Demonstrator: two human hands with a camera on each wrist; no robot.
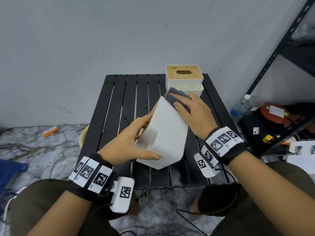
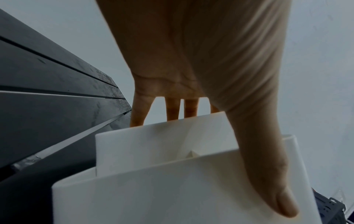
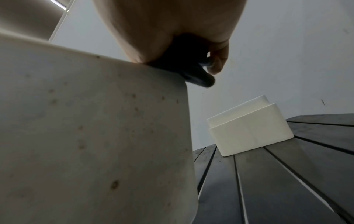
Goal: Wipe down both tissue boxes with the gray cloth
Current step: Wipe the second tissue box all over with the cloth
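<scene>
A white tissue box (image 1: pixel 168 133) lies tilted near the middle of the black slatted table (image 1: pixel 129 99). My left hand (image 1: pixel 144 137) holds its left end, thumb on the near face and fingers over the far side; the left wrist view shows the thumb (image 2: pixel 277 189) on the box (image 2: pixel 153 189). My right hand (image 1: pixel 187 109) presses the gray cloth (image 1: pixel 170 97) on the box's upper far edge. The right wrist view shows the cloth (image 3: pixel 199 78) bunched under the palm on the speckled box (image 3: pixel 95 136). A second box (image 1: pixel 185 77) with a wooden lid stands upright at the back of the table and is also visible from the right wrist (image 3: pixel 249 131).
A black metal shelf (image 1: pixel 276 53) stands at the right with a water bottle (image 1: pixel 240 108) and a red object (image 1: pixel 274 113) on its low level. An orange item (image 1: pixel 50 131) lies on the marble floor at the left. A grey wall rises behind the table.
</scene>
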